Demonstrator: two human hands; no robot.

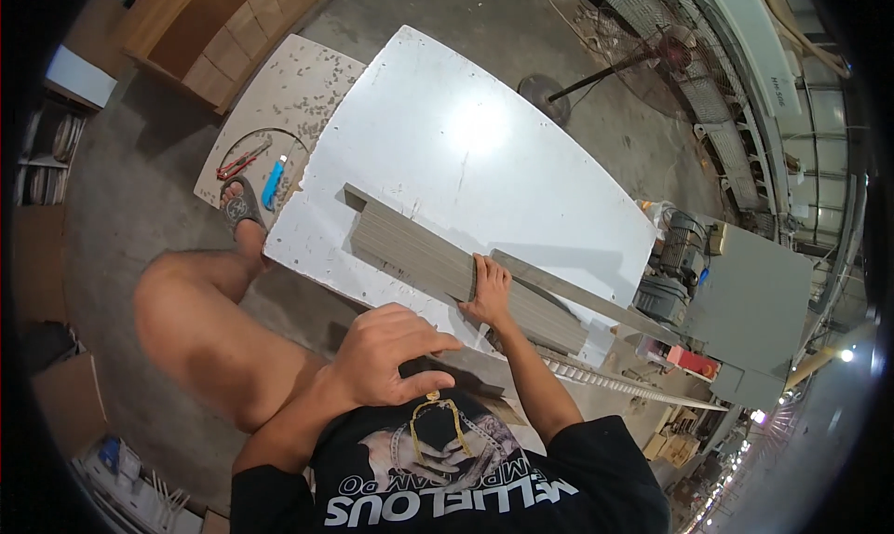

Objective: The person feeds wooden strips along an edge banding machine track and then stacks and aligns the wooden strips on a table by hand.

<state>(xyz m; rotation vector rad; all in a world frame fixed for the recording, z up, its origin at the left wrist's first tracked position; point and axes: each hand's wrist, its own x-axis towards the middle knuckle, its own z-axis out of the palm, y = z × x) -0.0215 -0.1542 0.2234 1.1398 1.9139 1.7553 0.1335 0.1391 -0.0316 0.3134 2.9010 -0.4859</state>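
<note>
Long grey strips [414, 250] lie side by side in a bundle along the near side of a white board-topped table [419, 134]. My right hand [489, 290] spans the bundle near its middle, the thumb on the near side and the fingertips at the far side. To the right of it the strips [549, 322] carry on, and one long strip [596, 298] juts past the table's right edge. Above my lap, nearer to me than the table, my left hand [386, 355] holds nothing; its thumb and curved fingers are apart.
A lower board [307, 78] at the left bears scattered bits, a blue cutter [274, 182] and a red-handled tool [244, 160]. My bare knee and sandalled foot [240, 206] are beside it. A standing fan [675, 50] is beyond the table; machinery [684, 245] stands at the right.
</note>
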